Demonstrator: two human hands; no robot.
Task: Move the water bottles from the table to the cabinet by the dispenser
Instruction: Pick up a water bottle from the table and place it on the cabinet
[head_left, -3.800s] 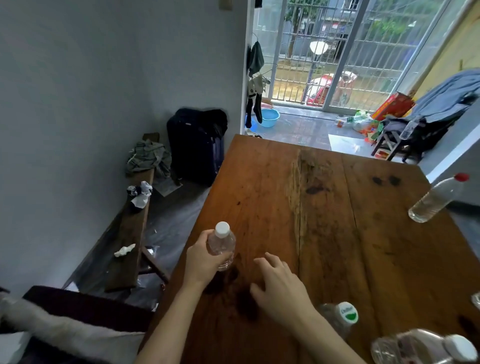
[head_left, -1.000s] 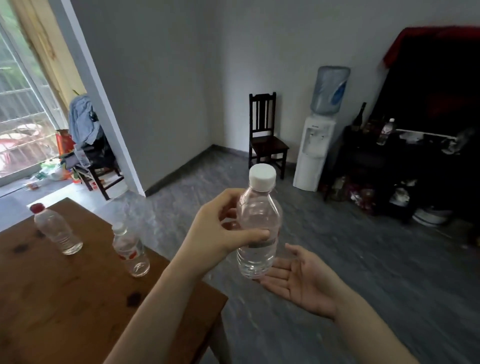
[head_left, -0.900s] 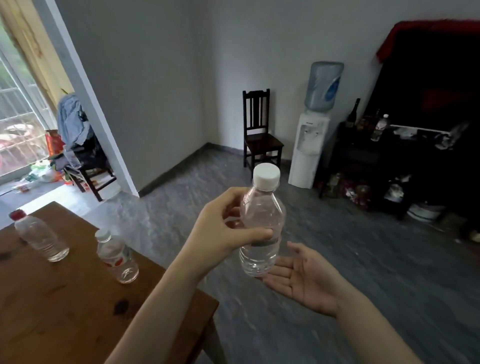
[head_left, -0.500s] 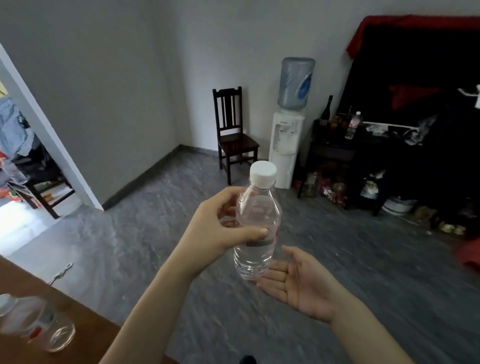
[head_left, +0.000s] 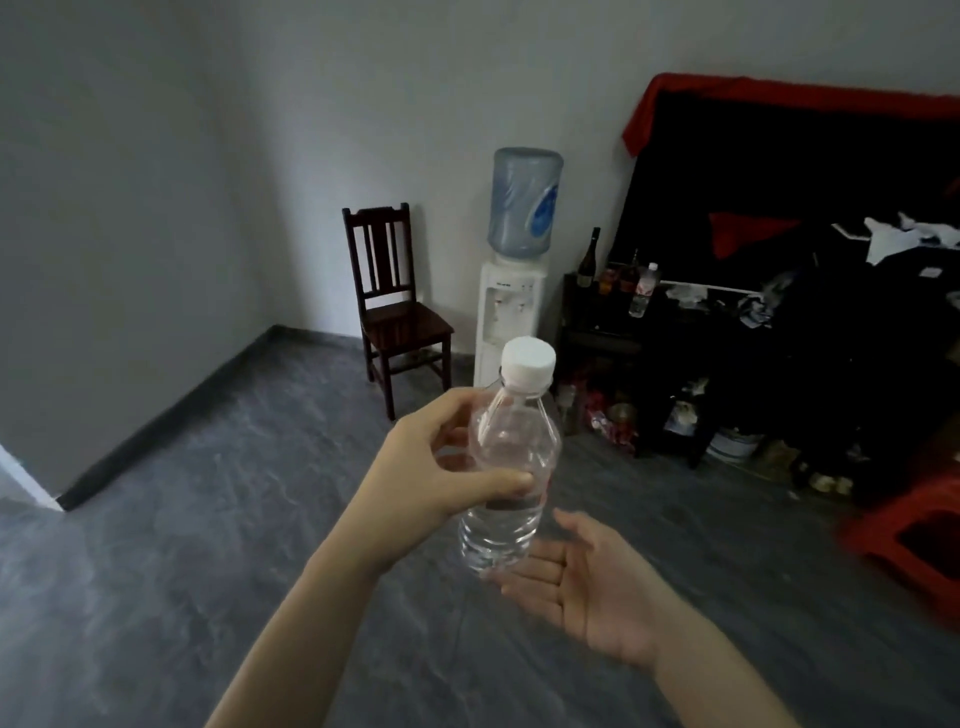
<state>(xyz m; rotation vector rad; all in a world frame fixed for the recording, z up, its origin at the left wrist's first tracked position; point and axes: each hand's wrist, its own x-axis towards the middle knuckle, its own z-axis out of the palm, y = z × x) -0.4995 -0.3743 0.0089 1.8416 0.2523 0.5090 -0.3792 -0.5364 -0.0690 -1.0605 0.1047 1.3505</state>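
Holding a clear plastic water bottle (head_left: 506, 483) upright in front of me, my left hand (head_left: 434, 486) wraps its ribbed, half-filled body, thumb across the front. It has a white screw cap (head_left: 529, 360). My right hand (head_left: 582, 579) lies flat, palm up, just under its base, grasping nothing. Far across the grey floor, a white dispenser (head_left: 509, 312) carries a blue jug, beside a dark cabinet (head_left: 597, 332) bearing another bottle (head_left: 641, 291).

A lived-in room of a home: a dark wooden slat-back chair (head_left: 396, 306) stands against the grey wall beside a white water dispenser topped by a blue jug (head_left: 511, 291), next to a cluttered black cabinet (head_left: 597, 332) holding glass bottles (head_left: 588, 260).
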